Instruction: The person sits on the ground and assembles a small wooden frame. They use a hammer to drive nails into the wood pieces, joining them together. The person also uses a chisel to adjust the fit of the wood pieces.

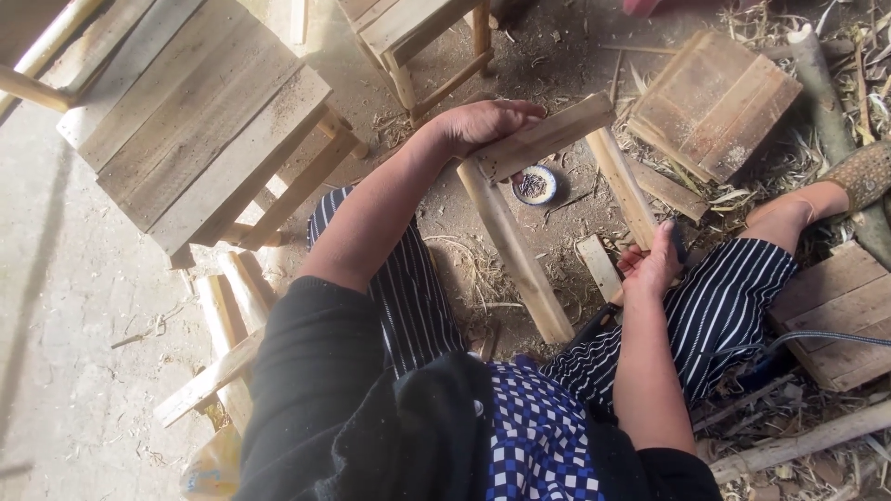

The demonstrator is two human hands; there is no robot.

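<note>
A rough wooden frame, two long legs (513, 249) joined by a flat cross slat (548, 134), stands on the dirt floor between my knees. My left hand (483, 122) grips the left end of the cross slat at the top of the left leg. My right hand (650, 264) is closed around the lower part of the right leg (622, 186), along with a dark object I cannot identify. A small round dish of nails (535, 184) lies on the ground inside the frame.
A finished wooden stool (200, 111) stands at the left and another (418, 37) at the top. Square plank panels lie at the upper right (715, 102) and right (840, 315). Loose sticks, shavings, a cable (817, 339) and my sandalled foot (863, 176) surround me.
</note>
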